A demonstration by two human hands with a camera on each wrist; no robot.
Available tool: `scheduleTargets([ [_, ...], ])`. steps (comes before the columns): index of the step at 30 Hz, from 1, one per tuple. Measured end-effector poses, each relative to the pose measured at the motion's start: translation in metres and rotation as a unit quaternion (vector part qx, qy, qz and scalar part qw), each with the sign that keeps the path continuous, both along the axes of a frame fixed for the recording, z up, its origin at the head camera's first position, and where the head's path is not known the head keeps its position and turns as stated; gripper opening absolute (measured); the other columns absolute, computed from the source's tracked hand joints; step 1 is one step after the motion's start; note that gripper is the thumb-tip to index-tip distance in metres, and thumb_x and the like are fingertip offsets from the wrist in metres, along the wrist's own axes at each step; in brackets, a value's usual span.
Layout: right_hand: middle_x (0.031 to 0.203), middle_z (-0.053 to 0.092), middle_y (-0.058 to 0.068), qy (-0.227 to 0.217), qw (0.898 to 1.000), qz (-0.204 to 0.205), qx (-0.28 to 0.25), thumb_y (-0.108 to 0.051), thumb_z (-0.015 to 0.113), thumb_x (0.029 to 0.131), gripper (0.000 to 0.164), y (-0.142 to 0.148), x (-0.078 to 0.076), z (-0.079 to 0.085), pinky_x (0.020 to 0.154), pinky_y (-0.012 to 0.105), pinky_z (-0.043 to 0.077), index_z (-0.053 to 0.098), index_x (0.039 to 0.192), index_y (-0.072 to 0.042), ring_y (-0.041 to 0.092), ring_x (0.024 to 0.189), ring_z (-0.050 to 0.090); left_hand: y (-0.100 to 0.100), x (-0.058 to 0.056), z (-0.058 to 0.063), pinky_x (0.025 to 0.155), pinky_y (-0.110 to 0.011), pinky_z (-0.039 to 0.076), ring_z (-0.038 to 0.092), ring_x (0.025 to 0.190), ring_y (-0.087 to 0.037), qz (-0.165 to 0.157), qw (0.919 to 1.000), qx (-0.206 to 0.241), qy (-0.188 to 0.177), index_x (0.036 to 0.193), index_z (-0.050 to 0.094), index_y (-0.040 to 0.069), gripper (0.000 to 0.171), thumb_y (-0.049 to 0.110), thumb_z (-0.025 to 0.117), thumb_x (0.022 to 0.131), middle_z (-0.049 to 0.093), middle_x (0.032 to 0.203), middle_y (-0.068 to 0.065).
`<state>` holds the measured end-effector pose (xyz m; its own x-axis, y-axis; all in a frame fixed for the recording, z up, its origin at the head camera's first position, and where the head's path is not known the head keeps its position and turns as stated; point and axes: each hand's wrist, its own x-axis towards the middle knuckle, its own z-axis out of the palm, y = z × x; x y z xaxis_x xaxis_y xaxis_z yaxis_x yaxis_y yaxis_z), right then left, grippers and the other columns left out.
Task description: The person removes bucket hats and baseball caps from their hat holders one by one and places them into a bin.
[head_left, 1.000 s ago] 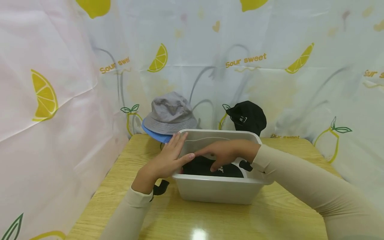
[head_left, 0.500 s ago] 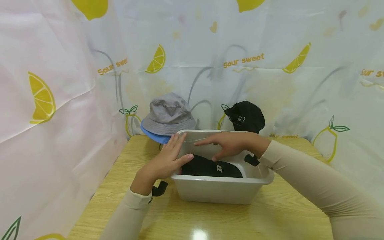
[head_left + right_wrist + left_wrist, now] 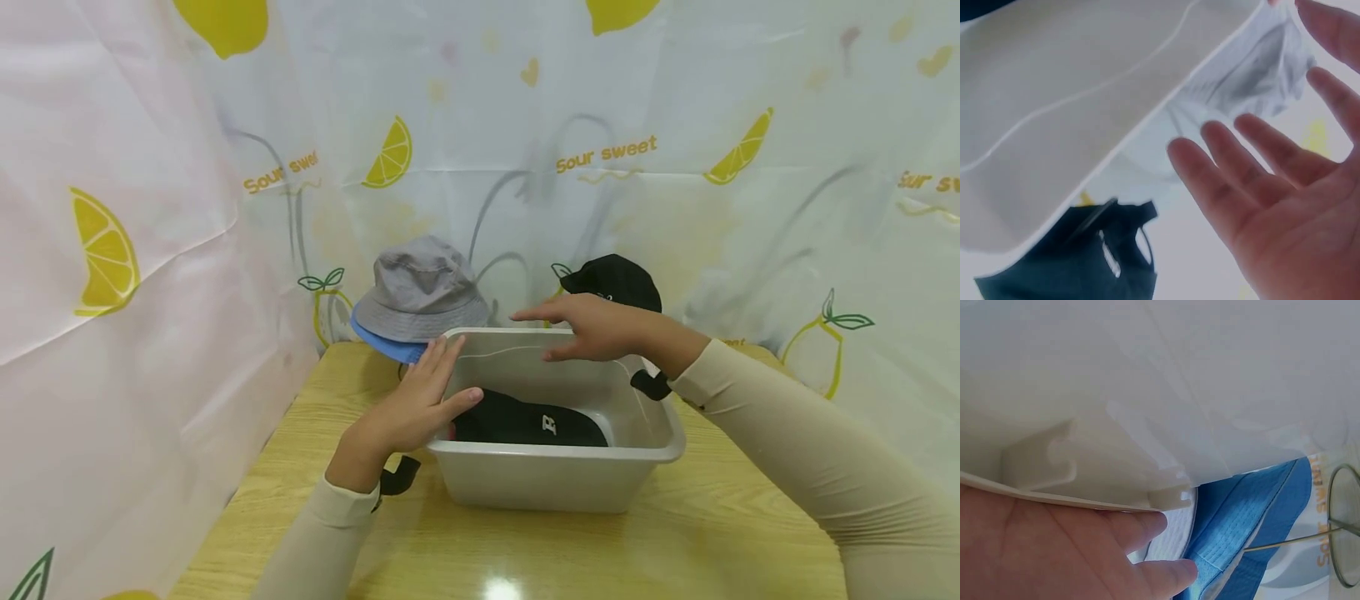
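Note:
A light grey plastic tub (image 3: 543, 479) stands on the table, and a black cap (image 3: 502, 419) with a white letter lies inside it. My left hand (image 3: 408, 410) rests on the tub's left rim, fingers straight; the left wrist view has its palm against the tub's outer wall (image 3: 1104, 412). Over the tub's back rim hovers my right hand (image 3: 600, 325), holding nothing, its fingers spread in the right wrist view. Behind that hand, partly hidden by it, is a second black cap (image 3: 622, 279), seen with its strap buckle in the right wrist view.
A grey bucket hat (image 3: 427, 287) sits on top of a blue hat (image 3: 386, 340) behind the tub's left corner. The wooden table (image 3: 570, 554) reaches a lemon-print curtain (image 3: 480, 108) at the back and sides. Thin metal wire (image 3: 1341, 528) shows beside the blue hat.
My right hand has risen out of the tub, off the black cap, and moved back towards the second cap. The left hand stays on the rim.

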<state>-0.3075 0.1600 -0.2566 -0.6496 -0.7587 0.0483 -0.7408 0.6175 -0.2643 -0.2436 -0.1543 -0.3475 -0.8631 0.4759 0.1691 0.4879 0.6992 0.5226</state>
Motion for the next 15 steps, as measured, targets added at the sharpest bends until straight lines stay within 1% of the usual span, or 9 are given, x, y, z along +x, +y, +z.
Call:
scheduleTargets([
  [2, 0.153, 0.054, 0.001, 0.019, 1.0, -0.014, -0.01, -0.029, 0.076, 0.096, 0.068, 0.005, -0.002, 0.002, 0.106, 0.05, 0.05, 0.046, 0.157, -0.033, 0.025, 0.135, 0.056, 0.0, 0.001, -0.001, 0.125, -0.068, 0.006, -0.004, 0.161, -0.036, -0.002, 1.0, 0.001, 0.003, 0.169, 0.005, 0.026, 0.086, 0.068, 0.042, 0.103, 0.001, 0.175, -0.014],
  [5, 0.15, 0.056, 0.003, 0.047, 0.998, -0.03, -0.02, -0.029, 0.075, 0.097, 0.065, 0.011, -0.005, 0.004, 0.098, 0.047, 0.053, 0.048, 0.156, -0.031, 0.024, 0.123, 0.06, 0.0, 0.002, -0.001, 0.124, -0.07, 0.005, -0.004, 0.161, -0.038, -0.004, 1.0, 0.003, 0.006, 0.169, 0.006, 0.025, 0.085, 0.066, 0.044, 0.103, 0.001, 0.175, -0.014],
  [7, 0.149, 0.057, 0.005, 0.065, 0.997, -0.043, -0.026, -0.029, 0.075, 0.097, 0.063, 0.016, -0.009, 0.004, 0.096, 0.047, 0.054, 0.05, 0.155, -0.03, 0.024, 0.121, 0.06, -0.001, 0.002, -0.002, 0.123, -0.07, 0.005, -0.004, 0.161, -0.038, -0.006, 1.0, 0.004, 0.006, 0.169, 0.005, 0.025, 0.085, 0.065, 0.044, 0.104, 0.001, 0.175, -0.014],
  [9, 0.147, 0.057, 0.008, 0.084, 0.994, -0.058, -0.033, -0.03, 0.075, 0.097, 0.062, 0.02, -0.013, 0.004, 0.098, 0.048, 0.052, 0.052, 0.154, -0.029, 0.026, 0.121, 0.06, -0.001, 0.002, -0.002, 0.123, -0.071, 0.005, -0.005, 0.161, -0.038, -0.006, 0.9999, 0.005, 0.007, 0.169, 0.006, 0.023, 0.086, 0.065, 0.044, 0.104, 0.001, 0.175, -0.014],
  [12, 0.144, 0.058, 0.013, 0.115, 0.989, -0.074, -0.048, -0.028, 0.075, 0.097, 0.059, 0.027, -0.019, 0.006, 0.102, 0.053, 0.049, 0.055, 0.152, -0.023, 0.032, 0.128, 0.057, -0.001, 0.001, -0.001, 0.123, -0.071, 0.005, -0.005, 0.161, -0.038, -0.007, 0.9999, 0.007, 0.006, 0.169, 0.006, 0.022, 0.086, 0.065, 0.044, 0.104, 0.001, 0.175, -0.014],
  [15, 0.144, 0.056, 0.018, 0.13, 0.985, -0.092, -0.064, -0.025, 0.073, 0.098, 0.056, 0.035, -0.024, 0.007, 0.106, 0.058, 0.046, 0.056, 0.151, -0.018, 0.038, 0.132, 0.053, 0.001, 0.001, 0.0, 0.124, -0.07, 0.005, -0.005, 0.161, -0.038, -0.007, 0.9999, 0.009, 0.004, 0.169, 0.007, 0.022, 0.087, 0.065, 0.044, 0.104, 0.0, 0.175, -0.014],
])
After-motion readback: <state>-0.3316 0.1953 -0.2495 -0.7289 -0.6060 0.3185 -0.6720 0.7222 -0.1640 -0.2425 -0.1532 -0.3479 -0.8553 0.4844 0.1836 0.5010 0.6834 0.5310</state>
